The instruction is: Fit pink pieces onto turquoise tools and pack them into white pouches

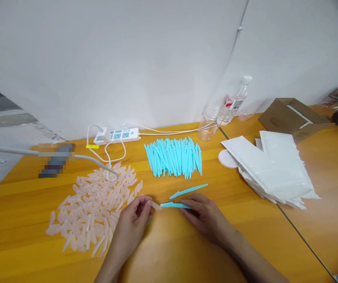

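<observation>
My left hand (136,216) pinches a small translucent pinkish cap (156,205) between thumb and fingers. My right hand (204,214) holds a turquoise stick (173,205) by its right end, its other tip at the cap; whether the two touch or overlap is hard to tell. Just above lies a second turquoise stick (188,190), loose on the wooden table (163,251). Farther back is a pile of turquoise sticks (173,157), lying side by side. A wide heap of pinkish caps (94,204) spreads left of my left hand.
Behind are a white power strip (124,135) with cables, a clear plastic cup (206,127) and a bottle (235,102). White padded envelopes (278,165), a white disc (228,158) and an open cardboard box (292,118) lie right. A blurred dark object (56,161) lies left.
</observation>
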The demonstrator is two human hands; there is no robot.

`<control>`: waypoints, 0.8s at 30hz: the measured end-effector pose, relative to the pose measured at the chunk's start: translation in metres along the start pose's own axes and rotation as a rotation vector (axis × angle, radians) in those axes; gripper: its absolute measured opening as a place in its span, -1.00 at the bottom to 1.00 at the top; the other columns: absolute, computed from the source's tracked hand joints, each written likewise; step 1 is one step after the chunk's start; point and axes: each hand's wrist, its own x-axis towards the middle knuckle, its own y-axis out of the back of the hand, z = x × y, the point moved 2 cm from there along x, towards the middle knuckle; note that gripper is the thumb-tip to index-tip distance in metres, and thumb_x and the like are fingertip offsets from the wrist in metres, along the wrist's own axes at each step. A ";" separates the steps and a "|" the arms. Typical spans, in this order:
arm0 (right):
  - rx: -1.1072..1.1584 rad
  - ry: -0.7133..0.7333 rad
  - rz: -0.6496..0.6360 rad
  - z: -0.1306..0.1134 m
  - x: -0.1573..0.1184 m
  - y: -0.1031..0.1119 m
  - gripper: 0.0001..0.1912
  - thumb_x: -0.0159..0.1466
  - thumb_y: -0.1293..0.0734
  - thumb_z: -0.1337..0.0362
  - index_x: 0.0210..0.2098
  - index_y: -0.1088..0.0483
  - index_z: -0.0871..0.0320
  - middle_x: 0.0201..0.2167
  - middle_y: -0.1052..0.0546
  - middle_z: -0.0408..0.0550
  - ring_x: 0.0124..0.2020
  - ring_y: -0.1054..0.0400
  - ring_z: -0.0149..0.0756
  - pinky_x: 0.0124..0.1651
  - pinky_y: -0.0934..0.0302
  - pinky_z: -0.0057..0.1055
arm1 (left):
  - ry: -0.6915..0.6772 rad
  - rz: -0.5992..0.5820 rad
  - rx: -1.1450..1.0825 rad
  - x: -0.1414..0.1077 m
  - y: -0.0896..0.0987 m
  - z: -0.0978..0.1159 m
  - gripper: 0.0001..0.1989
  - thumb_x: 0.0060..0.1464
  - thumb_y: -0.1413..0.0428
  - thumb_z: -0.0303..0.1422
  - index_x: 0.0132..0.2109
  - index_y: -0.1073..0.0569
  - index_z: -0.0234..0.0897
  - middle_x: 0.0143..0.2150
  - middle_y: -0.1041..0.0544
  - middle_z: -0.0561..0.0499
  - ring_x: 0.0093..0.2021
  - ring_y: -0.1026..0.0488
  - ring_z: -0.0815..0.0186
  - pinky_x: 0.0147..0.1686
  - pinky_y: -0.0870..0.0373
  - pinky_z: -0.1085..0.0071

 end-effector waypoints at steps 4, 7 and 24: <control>0.007 0.016 0.022 0.000 0.000 0.002 -0.70 0.44 -0.22 0.19 0.04 -0.53 -0.02 -0.23 -0.56 -0.01 -0.22 -0.43 -0.23 -0.11 -0.33 -0.35 | 0.145 0.115 -0.263 -0.005 -0.002 -0.002 -0.52 0.03 -0.26 0.03 -0.13 -0.53 -0.31 -0.32 -0.58 -0.02 -0.30 -0.53 0.30 -0.22 -0.51 0.42; 0.012 0.050 0.041 0.000 0.000 0.004 -0.69 0.43 -0.22 0.21 0.08 -0.51 -0.03 -0.22 -0.57 0.00 -0.21 -0.45 -0.23 -0.11 -0.35 -0.36 | 0.185 0.190 -0.303 -0.009 -0.004 0.000 -0.45 -0.10 -0.32 0.05 -0.17 -0.56 -0.35 -0.34 -0.61 -0.05 -0.32 -0.55 0.27 -0.23 -0.52 0.39; -0.034 0.119 0.022 0.002 -0.003 0.005 -0.71 0.44 -0.23 0.22 0.07 -0.50 0.03 -0.22 -0.53 -0.01 -0.18 -0.42 -0.25 -0.12 -0.33 -0.37 | 0.165 0.189 -0.181 -0.022 -0.002 0.011 -0.49 -0.12 -0.31 0.07 -0.28 -0.60 -0.34 -0.45 -0.61 -0.04 -0.43 -0.51 0.30 -0.37 -0.45 0.45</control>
